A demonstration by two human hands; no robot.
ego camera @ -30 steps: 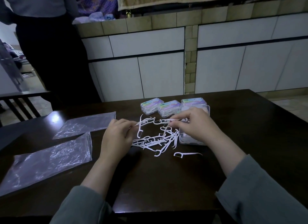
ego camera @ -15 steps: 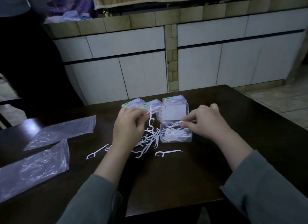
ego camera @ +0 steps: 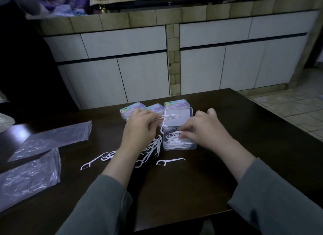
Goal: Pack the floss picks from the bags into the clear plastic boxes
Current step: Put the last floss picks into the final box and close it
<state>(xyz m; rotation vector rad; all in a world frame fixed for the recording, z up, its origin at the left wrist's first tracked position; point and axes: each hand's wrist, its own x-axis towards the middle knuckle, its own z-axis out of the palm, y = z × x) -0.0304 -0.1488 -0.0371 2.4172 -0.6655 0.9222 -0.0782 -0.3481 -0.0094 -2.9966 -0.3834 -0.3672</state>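
Plastic on dark, glossy wood

The surface (ego camera: 174, 191) looks like dark polished wood with a sheen; the open box (ego camera: 180, 147) is clear hard plastic, the floss picks (ego camera: 170, 161) smooth white plastic, the bags (ego camera: 50, 138) thin, crinkled, shiny film, the sleeves (ego camera: 97, 208) matt grey cloth.

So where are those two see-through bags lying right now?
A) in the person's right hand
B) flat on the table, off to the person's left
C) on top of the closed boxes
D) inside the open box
B: both plastic bags lie flat on the dark table, to the left of the left hand, apart from the open box.
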